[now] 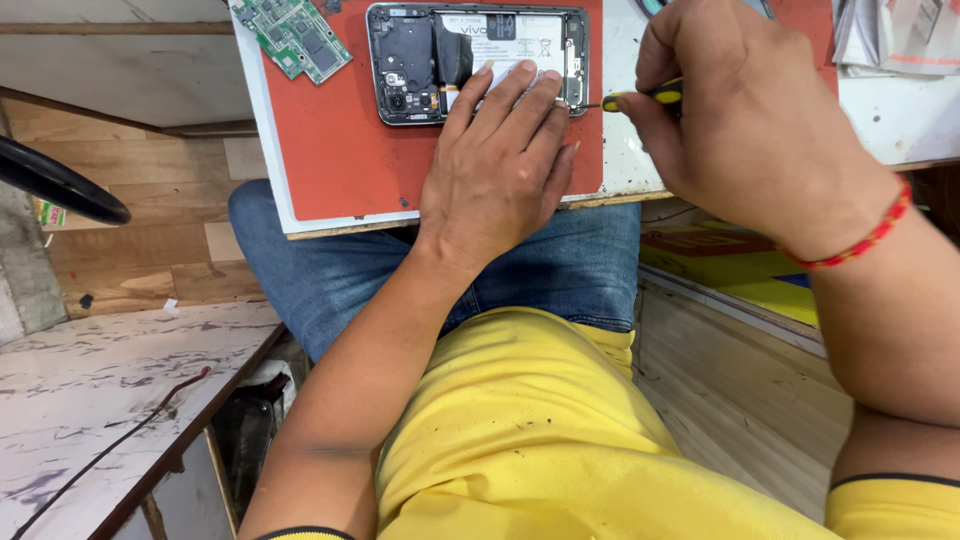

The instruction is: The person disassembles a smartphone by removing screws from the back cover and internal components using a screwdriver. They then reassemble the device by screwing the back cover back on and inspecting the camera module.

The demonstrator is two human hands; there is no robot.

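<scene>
The left hand is being pressed flat, fingers together and stretched out, on the lower right part of an opened phone; nothing is being gripped by it. The right hand is being kept closed around a small screwdriver with a yellow and black handle, and its thin metal tip is being pointed at the phone's right edge, just beside the left fingertips. A red thread band is being worn on the right wrist.

The phone is being shown with its back cover off, lying on its face. A dark frame is being seen all round it, a black shield and a camera unit are lying in its left part, and a pale battery with a black strip across it is filling the middle and right. It is being supported by a red mat, near the mat's far edge. The mat is lying on a white counter above the person's lap. A green circuit board is lying on the mat's left corner, well apart from the phone.
</scene>
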